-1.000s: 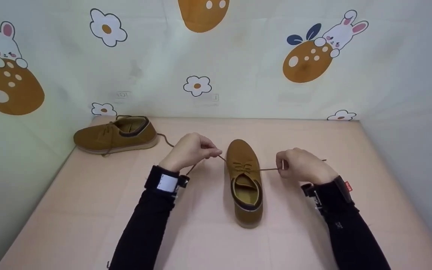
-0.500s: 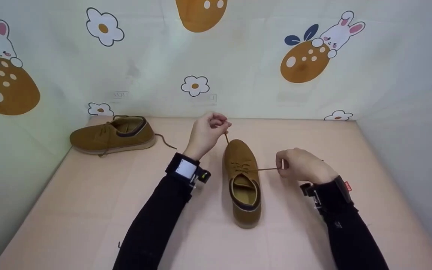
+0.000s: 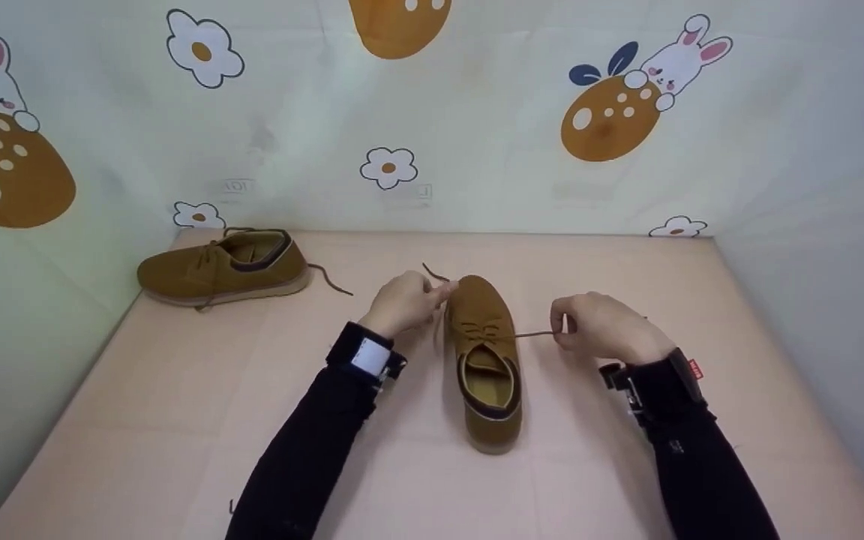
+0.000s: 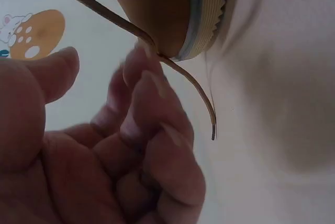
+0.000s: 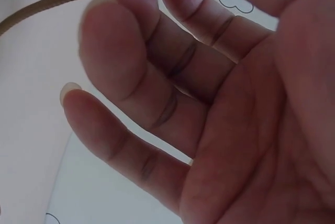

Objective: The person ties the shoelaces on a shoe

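A brown lace-up shoe (image 3: 483, 307) stands in the middle of the table with its toe pointing away. At its left side is my left hand (image 3: 406, 304), near the toe. In the left wrist view the thumb (image 4: 60, 72) is apart from the loosely bent fingers, and the left shoelace (image 4: 107, 15) runs past the fingertips, its tip hanging free. On the other side, my right hand (image 3: 601, 326) pinches the right shoelace (image 3: 533, 334), drawn out sideways. The right wrist view shows that lace (image 5: 49, 4) entering between thumb and fingertips at the top edge.
A matching brown shoe (image 3: 222, 270) lies at the back left, its lace (image 3: 332, 280) trailing right on the table (image 3: 177, 397). A patterned cloth wall (image 3: 477, 112) encloses the back and sides.
My left hand rose toward the back with the left lace, then came down beside the toe, its thumb now apart from the fingers. The right hand stayed, holding its lace.
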Motion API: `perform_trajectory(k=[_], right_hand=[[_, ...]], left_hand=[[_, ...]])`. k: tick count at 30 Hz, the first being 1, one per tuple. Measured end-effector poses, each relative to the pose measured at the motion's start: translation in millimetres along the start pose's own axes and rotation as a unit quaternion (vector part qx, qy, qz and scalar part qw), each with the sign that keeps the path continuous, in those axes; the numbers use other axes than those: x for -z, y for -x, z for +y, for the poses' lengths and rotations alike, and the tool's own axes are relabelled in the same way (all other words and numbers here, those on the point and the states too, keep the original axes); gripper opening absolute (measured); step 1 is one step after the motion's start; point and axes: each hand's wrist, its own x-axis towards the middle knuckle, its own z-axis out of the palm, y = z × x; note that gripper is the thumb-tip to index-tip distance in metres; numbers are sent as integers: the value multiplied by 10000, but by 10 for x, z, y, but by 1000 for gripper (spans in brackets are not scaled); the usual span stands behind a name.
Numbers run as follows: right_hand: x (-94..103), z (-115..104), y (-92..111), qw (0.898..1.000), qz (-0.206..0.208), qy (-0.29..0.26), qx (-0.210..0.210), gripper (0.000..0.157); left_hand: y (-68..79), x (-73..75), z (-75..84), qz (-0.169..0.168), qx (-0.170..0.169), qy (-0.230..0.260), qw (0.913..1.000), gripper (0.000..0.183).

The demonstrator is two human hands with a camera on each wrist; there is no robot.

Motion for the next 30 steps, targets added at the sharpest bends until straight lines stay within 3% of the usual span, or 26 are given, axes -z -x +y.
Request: perform_trajectory(k=[5, 8, 12, 19, 25, 30], right_hand=[[4, 7, 2, 10000, 3, 3, -18, 12], [-7, 18, 5, 10000, 28, -8, 9, 11], [-26, 39, 0, 10000, 67, 34, 11, 11], [-11, 60, -8, 9996, 26, -151, -250, 10], [-9, 79, -6, 9990, 231, -221, -324, 8], [-30, 92, -21, 9981, 452, -261, -312, 7]], left_hand=[[179, 12, -38, -977, 16, 772, 9922, 60], [215, -8, -23, -1163, -110, 1361, 9838, 43], [198, -55, -7, -792, -315, 2022, 9756, 21], [175, -133, 40, -127, -271, 2632, 9643, 15], [175, -172, 79, 32, -232, 3108, 9502, 12], [176, -195, 62, 166, -298, 2873, 9572, 12]])
